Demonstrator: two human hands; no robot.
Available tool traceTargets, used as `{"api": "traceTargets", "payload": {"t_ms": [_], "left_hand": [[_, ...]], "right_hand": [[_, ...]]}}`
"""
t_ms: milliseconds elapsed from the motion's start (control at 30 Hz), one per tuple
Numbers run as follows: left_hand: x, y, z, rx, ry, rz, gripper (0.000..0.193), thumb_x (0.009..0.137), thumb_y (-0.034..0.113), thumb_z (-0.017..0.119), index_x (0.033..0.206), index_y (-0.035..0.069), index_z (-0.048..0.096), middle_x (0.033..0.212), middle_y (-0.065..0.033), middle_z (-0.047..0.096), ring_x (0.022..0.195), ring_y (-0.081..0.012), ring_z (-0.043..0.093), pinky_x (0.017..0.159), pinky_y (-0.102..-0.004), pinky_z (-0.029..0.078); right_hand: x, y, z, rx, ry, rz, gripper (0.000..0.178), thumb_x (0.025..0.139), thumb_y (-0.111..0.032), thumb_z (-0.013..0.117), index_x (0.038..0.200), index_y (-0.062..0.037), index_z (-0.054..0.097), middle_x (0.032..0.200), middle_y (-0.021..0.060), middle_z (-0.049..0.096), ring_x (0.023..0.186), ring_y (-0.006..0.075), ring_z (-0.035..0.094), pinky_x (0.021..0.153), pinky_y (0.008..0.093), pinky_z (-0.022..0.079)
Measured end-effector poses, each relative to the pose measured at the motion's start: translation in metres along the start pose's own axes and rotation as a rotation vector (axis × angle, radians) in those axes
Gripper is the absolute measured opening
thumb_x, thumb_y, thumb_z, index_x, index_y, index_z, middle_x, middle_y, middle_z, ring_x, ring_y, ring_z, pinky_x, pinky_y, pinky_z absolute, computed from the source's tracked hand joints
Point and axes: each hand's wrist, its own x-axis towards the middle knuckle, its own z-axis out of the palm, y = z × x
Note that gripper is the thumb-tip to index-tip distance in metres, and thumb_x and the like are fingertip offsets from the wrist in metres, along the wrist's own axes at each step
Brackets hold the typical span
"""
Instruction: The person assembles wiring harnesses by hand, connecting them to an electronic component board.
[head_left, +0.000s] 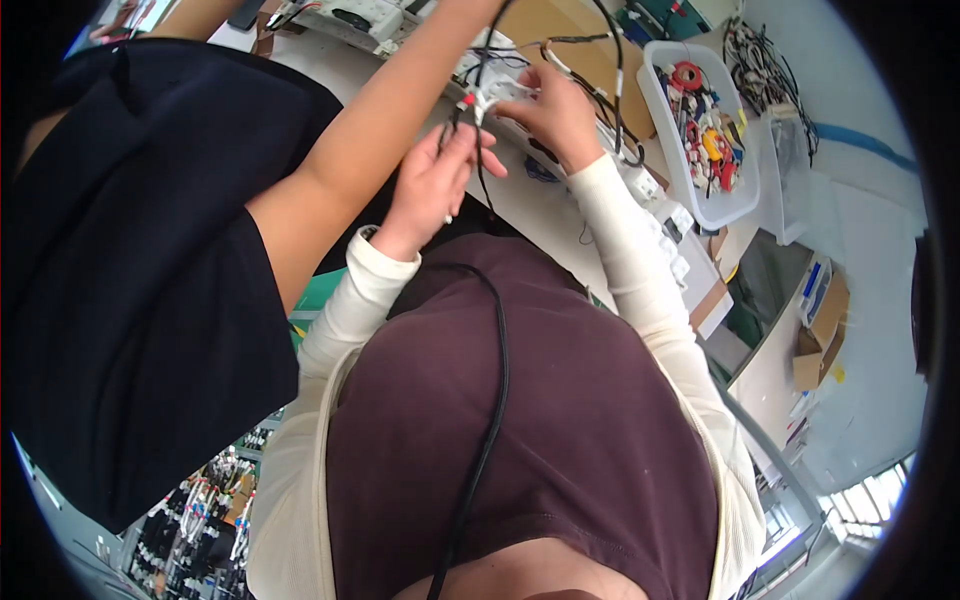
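My left hand (430,190) is closed round thin black cables (483,165), whose ends hang below the fingers. My right hand (558,118) is just beyond it, to the right, with thumb and forefinger bent round a small white piece (485,104) on the same cables. What kind of piece it is, I cannot make out; a red spot shows beside it. A black cable loop (617,75) rises above my right hand. Another black cable (500,370) runs down over my dark top.
Close on my left stands a person in dark clothing (160,260), one bare forearm (385,120) reaching across the bench. A clear plastic bin (745,200) of coloured connectors and tape rolls stands at right, near bundled cables (770,75). Farther right is a cardboard box (822,340).
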Motion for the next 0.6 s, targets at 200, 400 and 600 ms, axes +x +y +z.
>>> {"api": "traceTargets", "payload": {"t_ms": [200,400,600], "left_hand": [[0.009,0.013,0.002,-0.107,0.017,-0.035,0.034,0.108,0.028,0.040,0.112,-0.001,0.056,0.088,-0.0131,0.067,0.046,-0.0016,0.036,0.041,-0.0179,0.034],[0.016,-0.001,-0.001,-0.004,0.162,-0.052,0.034,0.106,0.033,0.046,0.102,0.002,0.057,0.070,-0.0033,0.059,0.043,-0.0032,0.036,0.039,-0.0197,0.032],[0.062,-0.034,-0.028,0.243,0.246,-0.152,0.026,0.099,0.027,0.059,0.098,0.001,0.062,0.062,0.0010,0.049,0.043,-0.0072,0.037,0.039,-0.0245,0.031]], "right_hand": [[0.015,0.011,0.005,-0.041,0.005,-0.115,0.068,0.056,-0.054,0.087,0.098,-0.0052,0.064,0.081,0.0139,0.071,0.074,0.0304,0.070,0.069,0.0415,0.054],[0.017,0.014,0.001,0.029,-0.032,-0.135,0.073,0.058,-0.054,0.088,0.105,-0.0042,0.062,0.095,0.0133,0.070,0.089,0.0300,0.068,0.080,0.0376,0.053],[0.026,0.040,0.010,0.246,-0.043,-0.217,0.064,0.063,-0.050,0.087,0.105,-0.0075,0.065,0.098,0.0139,0.070,0.093,0.0291,0.068,0.080,0.0377,0.053]]}}
